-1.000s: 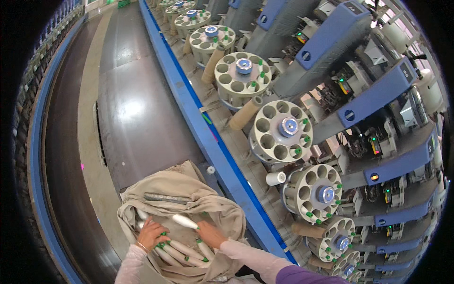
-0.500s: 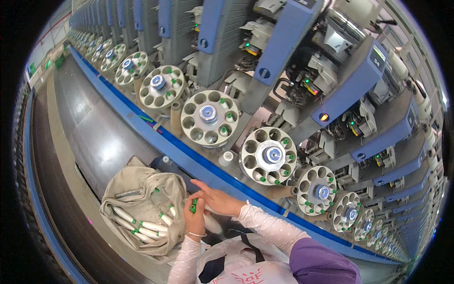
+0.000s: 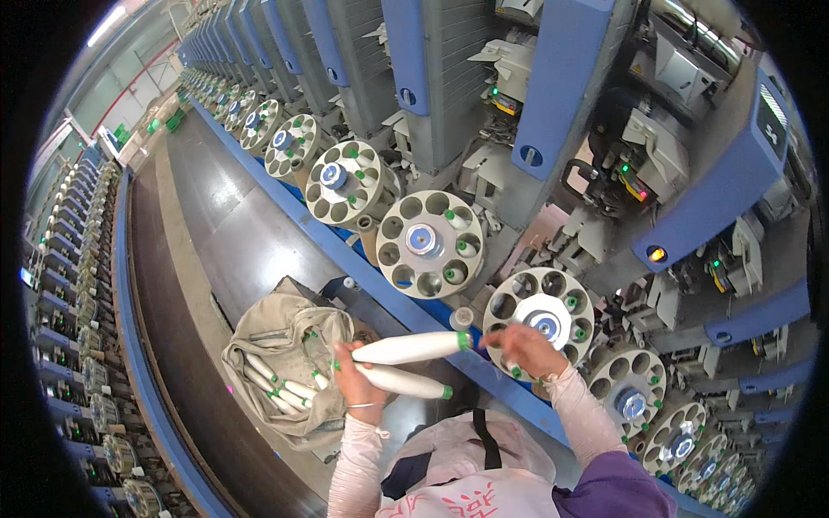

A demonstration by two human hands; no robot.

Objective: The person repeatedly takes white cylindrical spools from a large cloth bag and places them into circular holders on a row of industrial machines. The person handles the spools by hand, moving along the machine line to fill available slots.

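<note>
My left hand [image 3: 354,373] is closed round the ends of two white yarn bobbins with green tips. The upper bobbin [image 3: 410,347] and the lower bobbin [image 3: 401,381] both point right, spreading slightly apart. To the right, my right hand [image 3: 528,350] is over the near edge of a round bobbin magazine [image 3: 528,312]. Its fingers are smeared by motion, so whether they grip anything is unclear. Several green-tipped bobbins sit in that magazine's pockets. Left of my left hand, an open beige cloth sack [image 3: 250,328] holds several more white bobbins [image 3: 294,401].
A blue rail [image 3: 380,289] runs diagonally in front of a row of winding machines with blue panels [image 3: 553,86]. Another magazine [image 3: 401,216] stands farther left along it. A small pale cylinder [image 3: 461,318] stands between these magazines. A grey metal surface [image 3: 226,203] lies beyond the sack.
My right hand has left my left hand and moved right to the magazine. The bobbins in my left hand now show lengthwise, pointing right. The whole view has shifted.
</note>
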